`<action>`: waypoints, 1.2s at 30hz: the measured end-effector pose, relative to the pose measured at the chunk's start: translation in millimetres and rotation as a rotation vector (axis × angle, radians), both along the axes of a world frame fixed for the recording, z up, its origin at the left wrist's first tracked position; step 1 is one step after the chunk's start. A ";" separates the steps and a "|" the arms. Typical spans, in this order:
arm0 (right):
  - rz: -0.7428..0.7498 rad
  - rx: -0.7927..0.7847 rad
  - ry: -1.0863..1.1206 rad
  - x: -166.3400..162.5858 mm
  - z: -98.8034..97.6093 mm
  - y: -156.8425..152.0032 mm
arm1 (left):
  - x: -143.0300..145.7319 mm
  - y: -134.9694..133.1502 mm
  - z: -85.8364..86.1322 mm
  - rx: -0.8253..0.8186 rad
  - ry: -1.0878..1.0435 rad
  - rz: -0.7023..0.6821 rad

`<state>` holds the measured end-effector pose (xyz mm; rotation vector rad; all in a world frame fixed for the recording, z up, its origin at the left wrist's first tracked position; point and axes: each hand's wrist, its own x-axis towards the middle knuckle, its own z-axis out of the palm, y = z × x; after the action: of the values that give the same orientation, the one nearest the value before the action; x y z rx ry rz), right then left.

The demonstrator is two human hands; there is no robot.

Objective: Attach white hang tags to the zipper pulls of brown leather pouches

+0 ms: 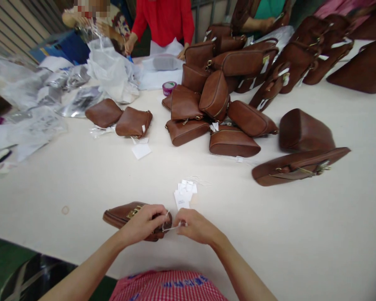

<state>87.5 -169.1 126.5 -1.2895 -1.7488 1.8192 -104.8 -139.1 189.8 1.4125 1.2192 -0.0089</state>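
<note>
The brown leather handbag (116,215) lies near the desk's (81,179) front edge, long axis roughly parallel. The left hand (148,221), nearer, overlaps its right end; the right hand (194,225), just beyond, also pinches the white string (171,228).

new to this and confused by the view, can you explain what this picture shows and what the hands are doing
There is no machine here. One camera, worn on a person's head, looks forward and down at their own bare hands. The left hand is over one end of a brown bag; the right hand pinches a white string at that end. Just beyond, on the pale table, lie white tags. Farther off are a pile of brown bags, a roll of tape and, to the left, plastic wrapping. Other people stand across the table.
</note>
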 end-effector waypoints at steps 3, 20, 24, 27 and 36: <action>0.063 0.062 -0.063 9.8 4.0 -8.0 | -0.9 -4.3 1.8 -0.086 -0.079 0.091; -0.334 -0.540 0.484 42.3 -7.6 -89.2 | 8.5 -28.6 12.9 0.084 -0.093 -0.003; -0.401 -0.507 0.486 38.1 -0.7 -99.8 | 14.2 -39.7 13.5 0.353 -0.003 -0.175; -0.456 -0.496 0.478 30.0 4.3 -99.5 | 14.9 -50.4 7.8 0.497 0.001 -0.283; -0.443 -0.239 0.414 20.4 4.0 -85.4 | 12.2 -63.8 0.0 0.585 0.013 -0.276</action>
<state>107.9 -254.4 130.4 -1.1574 -0.9678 1.8887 -92.6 -202.9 189.8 2.0854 1.0693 0.1595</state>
